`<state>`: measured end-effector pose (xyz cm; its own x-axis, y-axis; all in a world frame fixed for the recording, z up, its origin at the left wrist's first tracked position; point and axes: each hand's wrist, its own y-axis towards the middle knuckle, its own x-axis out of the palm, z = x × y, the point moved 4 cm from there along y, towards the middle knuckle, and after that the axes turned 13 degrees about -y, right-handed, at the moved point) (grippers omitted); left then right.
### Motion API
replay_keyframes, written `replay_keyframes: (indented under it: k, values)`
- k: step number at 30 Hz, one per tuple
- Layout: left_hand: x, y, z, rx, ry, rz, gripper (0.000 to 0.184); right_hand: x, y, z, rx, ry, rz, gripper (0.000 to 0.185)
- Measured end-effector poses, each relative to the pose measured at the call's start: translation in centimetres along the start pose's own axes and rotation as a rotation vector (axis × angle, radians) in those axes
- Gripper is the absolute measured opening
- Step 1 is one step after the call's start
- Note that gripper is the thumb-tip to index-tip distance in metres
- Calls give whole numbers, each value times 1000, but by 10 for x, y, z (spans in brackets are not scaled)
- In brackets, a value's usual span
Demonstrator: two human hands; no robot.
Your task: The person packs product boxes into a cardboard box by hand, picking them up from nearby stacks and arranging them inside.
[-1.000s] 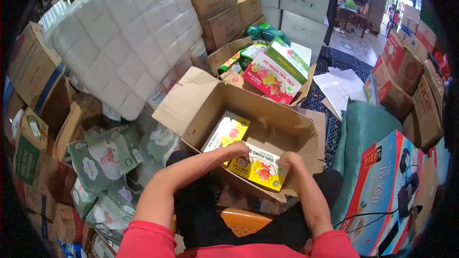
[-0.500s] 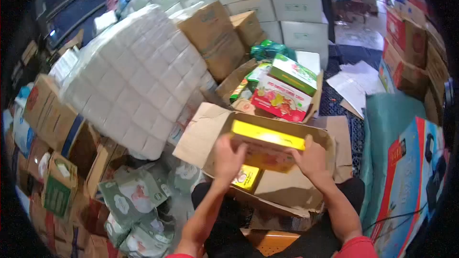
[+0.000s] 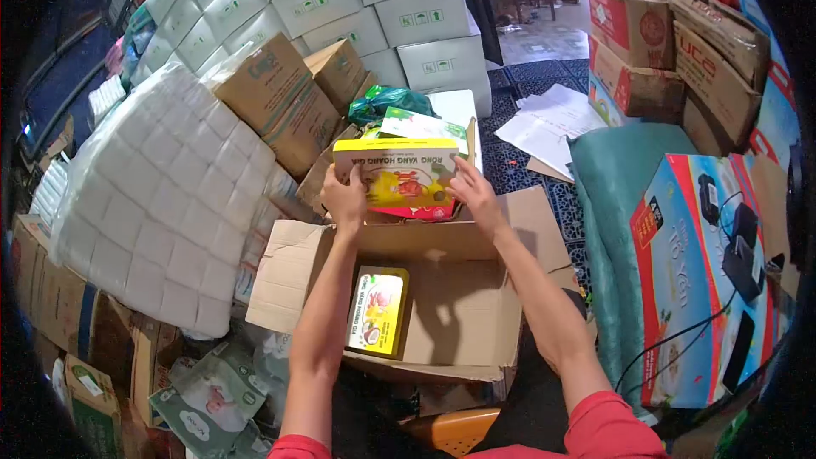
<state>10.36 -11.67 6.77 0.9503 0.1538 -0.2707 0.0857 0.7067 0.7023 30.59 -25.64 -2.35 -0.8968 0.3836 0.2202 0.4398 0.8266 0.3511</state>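
We count two hands, left hand (image 3: 344,195) and right hand (image 3: 478,191), with one yellow box (image 3: 404,177) between them and one second yellow box (image 3: 376,310) below them, inside one of two open cartons (image 3: 463,314). Just beyond the hands we see one green-and-white box (image 3: 422,125) and one red box (image 3: 421,213) in the other open carton, and farther off to their left at least three brown cartons (image 3: 259,85). We also count one large white wrapped bale (image 3: 161,195) left of the hands, one green bundle (image 3: 625,229) and one blue-and-red box (image 3: 680,289) right of them, and one orange seat (image 3: 450,432) below.
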Motion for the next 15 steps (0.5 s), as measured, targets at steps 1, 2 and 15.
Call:
replay_keyframes:
  k: [1, 2, 15]
  values:
    - [6, -4, -1, -23, -3, -7, 29, -1, 0, 3, -18, -44, 63, 54]
    - [10, -5, -1, -45, -6, -6, 28, -1, 1, 7, 24, -83, 38, 52]
    - [31, 6, -81, 95, -106, -385, 69, 32, -13, 27, -55, -750, 238, 50]
